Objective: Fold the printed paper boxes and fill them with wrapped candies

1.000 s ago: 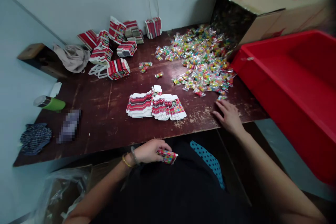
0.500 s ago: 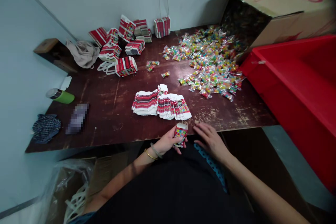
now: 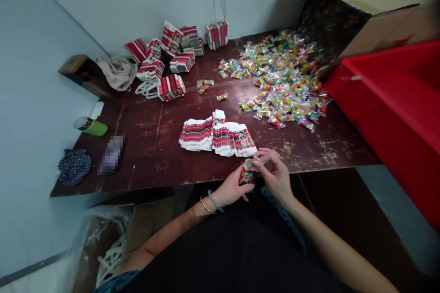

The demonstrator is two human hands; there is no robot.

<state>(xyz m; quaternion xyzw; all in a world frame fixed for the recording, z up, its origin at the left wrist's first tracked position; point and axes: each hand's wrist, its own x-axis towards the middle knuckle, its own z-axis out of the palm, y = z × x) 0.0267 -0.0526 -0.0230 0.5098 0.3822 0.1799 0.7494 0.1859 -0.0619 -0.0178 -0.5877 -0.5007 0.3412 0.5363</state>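
My left hand (image 3: 237, 186) is wrapped round a small red printed carton (image 3: 246, 176), held upright at the table's front edge with its top flap open. At the mouth of that carton, my right hand (image 3: 275, 175) pinches a small wrapped candy (image 3: 256, 160), mostly covered by the fingers. Just beyond the hands, a fanned row of flat folded cartons (image 3: 220, 135) lies on the table. A wide heap of clear-wrapped colourful candies (image 3: 285, 82) spreads over the right side of the table.
At the right stand a red bin (image 3: 388, 100) and an open cardboard box (image 3: 381, 32). Bundled cartons (image 3: 172, 87) lie at the back left. A green cup (image 3: 92, 126), a checked cloth (image 3: 74, 165) and a pale cloth bag (image 3: 118, 73) are on the left.
My right hand has come from the table edge to the carton's open top, bringing a wrapped candy. My left hand keeps its hold on the carton. The view has shifted slightly.
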